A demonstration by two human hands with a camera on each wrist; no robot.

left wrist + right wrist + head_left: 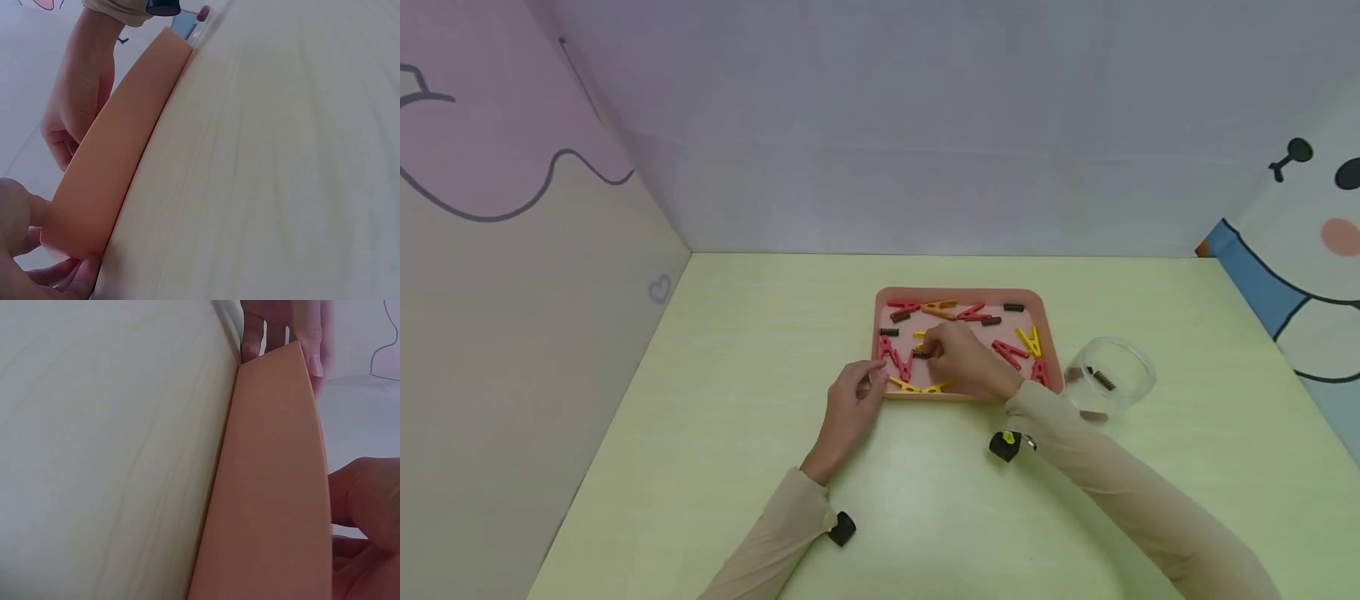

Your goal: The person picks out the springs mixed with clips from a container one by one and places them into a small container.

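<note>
A shallow salmon-pink tray (968, 294) lies on the table with several clothespins in it, among them a red clothespin (1009, 353) and a yellow clothespin (1032, 340). My left hand (852, 408) grips the tray's near left corner, fingers on both sides of the wall in the left wrist view. Inside the tray, my right hand (966, 358) reaches down with bent fingers, its fingertips at a small dark ribbed piece (921, 354). The tray wall (269, 475) hides part of those fingers in the right wrist view; whether they pinch the piece I cannot tell.
Right of the tray stands a clear round container (1138, 392), with several small dark pieces showing through it. More of these, such as a black ribbed piece (1013, 307), lie among the clothespins. A pale wall (925, 167) rises behind the table (760, 333).
</note>
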